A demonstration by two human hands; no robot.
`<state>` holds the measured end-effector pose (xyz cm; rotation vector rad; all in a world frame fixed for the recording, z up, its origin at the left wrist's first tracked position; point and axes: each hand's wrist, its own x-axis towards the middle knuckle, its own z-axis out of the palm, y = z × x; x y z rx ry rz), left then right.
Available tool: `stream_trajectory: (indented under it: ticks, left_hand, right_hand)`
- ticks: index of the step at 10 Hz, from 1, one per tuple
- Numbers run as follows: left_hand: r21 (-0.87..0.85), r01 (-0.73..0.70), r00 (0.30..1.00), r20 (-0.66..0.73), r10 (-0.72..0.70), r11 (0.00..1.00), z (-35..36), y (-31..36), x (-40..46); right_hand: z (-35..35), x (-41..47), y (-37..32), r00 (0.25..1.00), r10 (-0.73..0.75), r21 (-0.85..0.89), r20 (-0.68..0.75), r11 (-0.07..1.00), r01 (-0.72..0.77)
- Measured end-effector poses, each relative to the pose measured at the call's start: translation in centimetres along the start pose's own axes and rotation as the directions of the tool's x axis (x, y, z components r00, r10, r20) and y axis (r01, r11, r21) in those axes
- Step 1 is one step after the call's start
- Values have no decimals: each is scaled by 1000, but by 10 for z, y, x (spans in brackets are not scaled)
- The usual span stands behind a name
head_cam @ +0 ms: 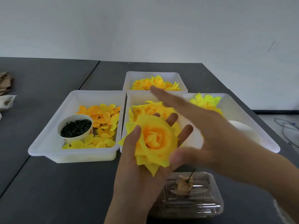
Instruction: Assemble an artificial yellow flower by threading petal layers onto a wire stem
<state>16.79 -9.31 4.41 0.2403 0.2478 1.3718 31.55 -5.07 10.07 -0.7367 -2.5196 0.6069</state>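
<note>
An assembled yellow flower (155, 139) with an orange centre lies face up in my left hand (139, 180). The thumb presses on the flower's left edge and the fingers spread behind its petals. My right hand (210, 131) is flat with straight fingers, blurred by motion, just right of and above the flower and pointing up-left. It holds nothing. A thin dark wire stem (192, 172) stands in a tan block (185, 185) on a clear plastic box (186, 204) below my hands.
Several white trays sit on the dark table: a left tray (48, 143) with orange-yellow petals and a paper cup of dark pieces (75, 128), a back tray (181, 78), a middle tray (129, 101), and a right tray (262, 131) with lime petals and a white bowl (246, 131).
</note>
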Motion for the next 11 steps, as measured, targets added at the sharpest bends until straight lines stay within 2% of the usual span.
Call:
stream_trajectory:
  ticks: [1, 2, 3, 4, 5, 6, 7, 8, 9, 10, 11]
  left_hand:
    - [71, -41, 962, 274, 20, 997, -36, -18, -12]
    - [43, -132, 965, 235, 118, 990, -28, -13, 1]
    - [-17, -130, 963, 236, 131, 991, -29, -18, 4]
    - [31, -197, 975, 109, 193, 980, -23, -17, 12]
    - [86, -191, 982, 26, 189, 978, -23, -17, 17]
    - [143, -231, 973, 11, 232, 962, -30, -12, 18]
    - [333, -312, 948, 50, 314, 890, -34, 1, 24]
    - [547, -315, 928, 5, 373, 776, -51, 17, 34]
    - [374, -350, 905, -101, 413, 859, -69, 40, 27]
    - [370, -375, 894, -98, 437, 850, -77, 53, 16]
    - [266, -349, 913, -122, 390, 899, -93, 68, 4]
  right_hand:
    - [-2, -4, 10, 968, 145, 40, -205, 989, -140]
    - [5, -4, 17, 941, 290, 154, -176, 952, -265]
    - [11, -3, 19, 945, 324, 247, -42, 920, -304]
    - [19, 0, 20, 945, 321, 393, 54, 863, -316]
    - [26, 6, 21, 936, 341, 481, 90, 808, -341]
    - [23, 18, 34, 908, 390, 591, 155, 700, -402]
    - [17, 37, 54, 875, 349, 773, 335, 429, -467]
    - [10, 66, 79, 829, 338, 834, 445, 180, -521]
    - [-7, 116, 119, 771, 563, 810, 298, 278, -517]
    - [-28, 174, 155, 690, 701, 840, 181, 255, -479]
    - [-42, 205, 188, 667, 745, 639, -6, 516, -570]
